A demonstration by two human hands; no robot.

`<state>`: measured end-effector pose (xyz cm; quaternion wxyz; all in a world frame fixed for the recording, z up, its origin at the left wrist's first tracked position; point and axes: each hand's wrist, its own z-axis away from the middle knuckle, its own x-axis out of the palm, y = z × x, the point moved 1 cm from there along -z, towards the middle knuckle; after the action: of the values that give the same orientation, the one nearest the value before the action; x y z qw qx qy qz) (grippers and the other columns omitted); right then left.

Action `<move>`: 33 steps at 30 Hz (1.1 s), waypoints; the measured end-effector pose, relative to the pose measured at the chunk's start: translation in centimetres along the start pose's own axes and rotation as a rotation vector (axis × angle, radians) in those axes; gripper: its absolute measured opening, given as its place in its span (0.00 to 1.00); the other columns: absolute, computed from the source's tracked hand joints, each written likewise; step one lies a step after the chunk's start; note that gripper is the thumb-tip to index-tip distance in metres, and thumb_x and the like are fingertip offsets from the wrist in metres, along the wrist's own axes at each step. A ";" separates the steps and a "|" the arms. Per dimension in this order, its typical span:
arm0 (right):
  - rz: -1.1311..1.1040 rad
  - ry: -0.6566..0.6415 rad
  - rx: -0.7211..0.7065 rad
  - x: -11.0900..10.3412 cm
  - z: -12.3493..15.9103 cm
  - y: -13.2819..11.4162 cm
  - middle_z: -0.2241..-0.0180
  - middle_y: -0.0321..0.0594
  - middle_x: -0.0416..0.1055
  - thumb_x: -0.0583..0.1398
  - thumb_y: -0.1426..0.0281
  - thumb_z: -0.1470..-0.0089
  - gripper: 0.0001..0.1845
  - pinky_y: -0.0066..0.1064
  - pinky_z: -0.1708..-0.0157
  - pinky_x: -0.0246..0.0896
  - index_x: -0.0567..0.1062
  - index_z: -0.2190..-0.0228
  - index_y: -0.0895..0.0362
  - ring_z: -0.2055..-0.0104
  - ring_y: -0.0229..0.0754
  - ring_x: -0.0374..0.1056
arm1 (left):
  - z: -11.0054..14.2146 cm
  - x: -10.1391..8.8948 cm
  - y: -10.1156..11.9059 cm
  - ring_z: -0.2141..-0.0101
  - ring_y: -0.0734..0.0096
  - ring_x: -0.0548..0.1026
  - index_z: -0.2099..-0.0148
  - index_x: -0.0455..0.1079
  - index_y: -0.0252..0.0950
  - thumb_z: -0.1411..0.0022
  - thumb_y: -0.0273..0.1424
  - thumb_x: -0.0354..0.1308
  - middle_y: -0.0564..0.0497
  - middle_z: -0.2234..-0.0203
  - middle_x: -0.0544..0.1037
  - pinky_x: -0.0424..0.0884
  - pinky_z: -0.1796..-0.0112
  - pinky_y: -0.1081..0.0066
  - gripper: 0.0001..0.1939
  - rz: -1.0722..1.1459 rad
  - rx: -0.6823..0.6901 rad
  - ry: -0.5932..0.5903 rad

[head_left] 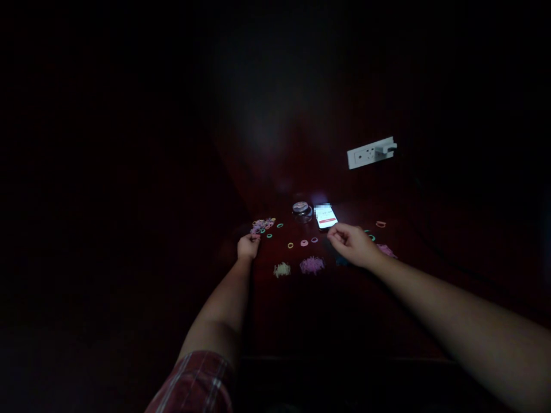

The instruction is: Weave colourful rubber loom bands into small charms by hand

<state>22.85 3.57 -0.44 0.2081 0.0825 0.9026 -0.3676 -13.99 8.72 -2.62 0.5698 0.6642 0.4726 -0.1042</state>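
Observation:
My left hand [248,246] is closed at the near edge of a mixed heap of coloured hair ties [263,225]. Its fingertips meet near something pinkish, too small to make out. My right hand [353,244] is over the table just in front of a lit phone [326,218], fingers curled and pinched together; whatever is between them is hidden. Between the hands lie a yellow band [290,245], a pink band [304,243] and a purple band [314,240]. Closer to me are a pale yellow pile [282,269], a purple pile [312,264] and a dark teal pile [341,260].
A clear lidded jar [302,213] stands left of the phone. Past my right wrist are a pink pile [387,250], a green band [372,237] and an orange band [381,224]. A wall socket [364,155] holds a white plug [384,149]. The surroundings are very dark.

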 end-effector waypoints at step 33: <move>0.096 -0.086 -0.211 0.4 0.1 -2.5 0.68 0.41 0.71 0.60 0.71 0.45 0.06 0.34 0.65 0.63 0.76 0.65 0.55 0.65 0.43 0.68 | 12.6 1.1 14.2 0.59 0.66 0.77 0.55 0.70 0.40 0.39 0.31 0.59 0.50 0.63 0.80 0.71 0.55 0.65 0.09 0.257 0.926 -0.220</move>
<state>21.78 1.70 0.95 0.2716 0.0875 0.9215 -0.2636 2.20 -0.20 1.83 0.2694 0.8857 0.2280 -0.3017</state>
